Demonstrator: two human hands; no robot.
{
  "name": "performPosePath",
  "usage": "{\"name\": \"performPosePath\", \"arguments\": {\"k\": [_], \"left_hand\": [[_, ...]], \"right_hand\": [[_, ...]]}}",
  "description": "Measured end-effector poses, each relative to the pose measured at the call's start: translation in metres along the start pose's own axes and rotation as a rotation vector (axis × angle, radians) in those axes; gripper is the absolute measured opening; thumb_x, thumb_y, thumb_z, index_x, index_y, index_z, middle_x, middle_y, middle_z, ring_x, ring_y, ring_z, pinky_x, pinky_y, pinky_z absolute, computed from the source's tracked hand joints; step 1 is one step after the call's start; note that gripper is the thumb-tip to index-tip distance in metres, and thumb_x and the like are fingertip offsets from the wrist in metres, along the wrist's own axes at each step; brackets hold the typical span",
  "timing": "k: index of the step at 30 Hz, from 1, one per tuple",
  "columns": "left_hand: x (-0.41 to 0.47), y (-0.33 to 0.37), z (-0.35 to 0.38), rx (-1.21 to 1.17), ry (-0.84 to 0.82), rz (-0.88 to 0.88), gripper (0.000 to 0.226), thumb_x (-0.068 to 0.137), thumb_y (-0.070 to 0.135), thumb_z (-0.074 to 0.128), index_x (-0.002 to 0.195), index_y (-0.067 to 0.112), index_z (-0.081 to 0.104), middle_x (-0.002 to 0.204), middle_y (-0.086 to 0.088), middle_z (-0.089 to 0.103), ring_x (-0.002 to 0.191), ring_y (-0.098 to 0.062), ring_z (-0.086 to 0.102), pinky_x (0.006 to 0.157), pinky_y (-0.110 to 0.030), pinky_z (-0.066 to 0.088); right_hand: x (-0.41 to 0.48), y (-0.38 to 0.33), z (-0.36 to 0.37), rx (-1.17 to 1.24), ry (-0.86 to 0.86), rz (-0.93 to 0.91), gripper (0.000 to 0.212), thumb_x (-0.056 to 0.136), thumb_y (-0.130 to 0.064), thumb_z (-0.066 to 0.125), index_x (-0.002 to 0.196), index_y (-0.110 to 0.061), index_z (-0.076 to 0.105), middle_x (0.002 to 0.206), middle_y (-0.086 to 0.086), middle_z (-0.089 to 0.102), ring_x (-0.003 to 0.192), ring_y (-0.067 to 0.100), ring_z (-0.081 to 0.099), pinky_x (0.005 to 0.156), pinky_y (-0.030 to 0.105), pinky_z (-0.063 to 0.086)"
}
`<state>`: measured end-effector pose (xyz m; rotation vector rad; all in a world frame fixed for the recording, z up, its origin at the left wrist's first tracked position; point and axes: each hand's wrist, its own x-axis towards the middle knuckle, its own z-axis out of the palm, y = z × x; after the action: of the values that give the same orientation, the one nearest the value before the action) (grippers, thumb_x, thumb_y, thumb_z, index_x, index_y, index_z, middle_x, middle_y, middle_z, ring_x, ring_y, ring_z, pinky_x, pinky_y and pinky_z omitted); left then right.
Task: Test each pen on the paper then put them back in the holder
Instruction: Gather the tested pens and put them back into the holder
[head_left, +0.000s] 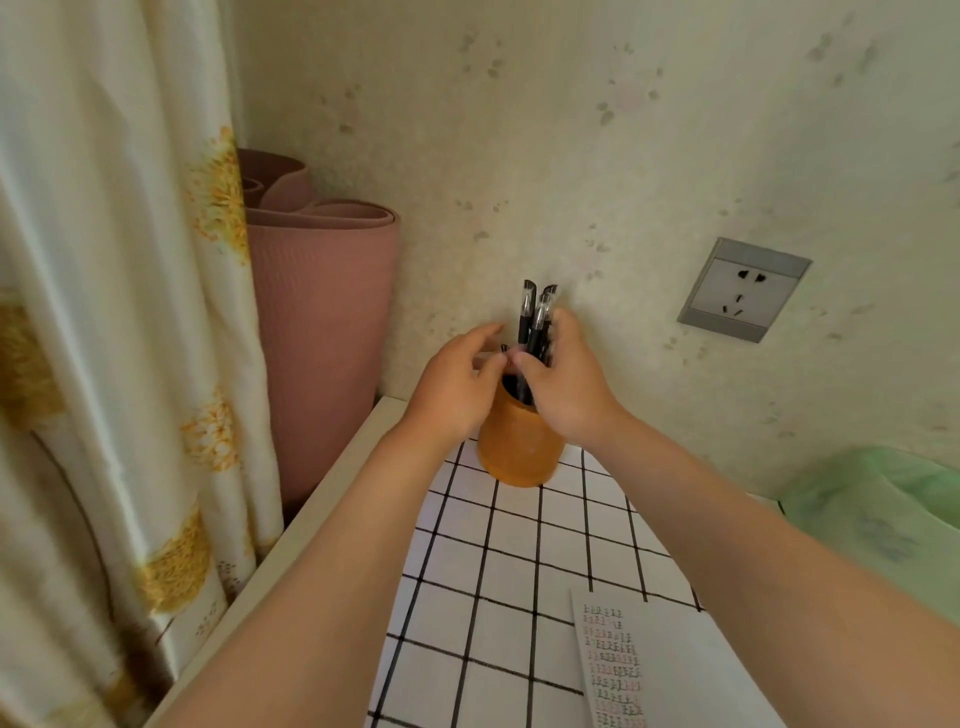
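Orange holder (519, 447) sits near the table's (322, 493) far left edge, close to the wall (623, 156), with little room behind. Right hand (566, 384) wraps its fingers round the black pens (527, 312) standing inside. Left hand (452, 384) curls at the rim; whether it grips anything, can't tell. Paper (675, 665) lies nearer, its marks unreadable.

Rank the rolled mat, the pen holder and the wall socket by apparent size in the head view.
1. rolled mat
2. wall socket and pen holder: about alike, and the holder's top is covered, so left unranked.
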<state>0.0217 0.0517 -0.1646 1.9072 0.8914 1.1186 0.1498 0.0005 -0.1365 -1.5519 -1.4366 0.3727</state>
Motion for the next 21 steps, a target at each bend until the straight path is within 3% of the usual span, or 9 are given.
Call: {"name": "performPosePath", "arguments": {"k": [3, 7, 13, 16, 17, 21], "left_hand": [[0.0, -0.002, 0.001, 0.009, -0.025, 0.01, 0.041, 0.102, 0.019, 0.051, 0.143, 0.02, 0.05, 0.138, -0.001, 0.058, 0.12, -0.01, 0.055, 0.097, -0.021, 0.039], [-0.001, -0.002, 0.003, -0.007, -0.072, 0.026, 0.035, 0.102, 0.016, 0.05, 0.134, 0.025, 0.06, 0.124, 0.008, 0.066, 0.113, -0.007, 0.059, 0.097, -0.022, 0.044], [0.002, -0.002, 0.004, -0.016, -0.078, -0.006, 0.034, 0.1, 0.018, 0.052, 0.132, 0.026, 0.06, 0.123, 0.009, 0.067, 0.115, -0.008, 0.06, 0.097, -0.023, 0.046], [0.002, -0.002, 0.002, -0.072, -0.044, -0.057, 0.048, 0.099, 0.018, 0.056, 0.145, 0.025, 0.044, 0.12, 0.011, 0.063, 0.113, -0.006, 0.058, 0.09, -0.016, 0.042], [0.002, -0.002, 0.002, -0.081, -0.045, -0.065, 0.054, 0.098, 0.018, 0.057, 0.148, 0.027, 0.038, 0.119, 0.011, 0.062, 0.111, -0.005, 0.058, 0.087, -0.014, 0.041], [0.004, 0.0, 0.001, -0.083, -0.083, -0.074, 0.063, 0.099, 0.018, 0.055, 0.153, 0.033, 0.026, 0.118, 0.009, 0.061, 0.104, 0.002, 0.058, 0.081, -0.008, 0.038]], "right_hand": [[0.001, 0.0, 0.0, -0.012, 0.01, -0.02, 0.037, 0.096, -0.01, 0.06, 0.128, -0.021, 0.046, 0.104, -0.002, 0.067, 0.1, 0.016, 0.067, 0.095, 0.039, 0.053], [-0.002, 0.0, -0.004, -0.079, 0.035, -0.009, 0.038, 0.095, -0.015, 0.063, 0.129, -0.023, 0.048, 0.09, -0.006, 0.065, 0.087, 0.016, 0.066, 0.084, 0.034, 0.054], [-0.002, 0.007, -0.008, -0.232, 0.0, 0.003, 0.026, 0.095, -0.025, 0.062, 0.12, -0.02, 0.059, 0.104, -0.002, 0.067, 0.096, 0.016, 0.065, 0.086, 0.035, 0.053], [-0.003, 0.004, -0.011, -0.128, 0.069, -0.014, 0.057, 0.093, -0.026, 0.066, 0.144, -0.026, 0.04, 0.106, -0.008, 0.059, 0.088, 0.004, 0.06, 0.079, 0.018, 0.048], [-0.003, 0.003, -0.012, -0.11, 0.074, -0.031, 0.058, 0.094, -0.025, 0.065, 0.146, -0.029, 0.037, 0.104, -0.009, 0.058, 0.085, 0.002, 0.059, 0.075, 0.015, 0.046], [0.004, 0.011, -0.006, -0.332, -0.002, -0.099, 0.028, 0.097, -0.035, 0.055, 0.123, -0.029, 0.063, 0.107, -0.004, 0.064, 0.092, 0.01, 0.061, 0.086, 0.038, 0.053]]}}
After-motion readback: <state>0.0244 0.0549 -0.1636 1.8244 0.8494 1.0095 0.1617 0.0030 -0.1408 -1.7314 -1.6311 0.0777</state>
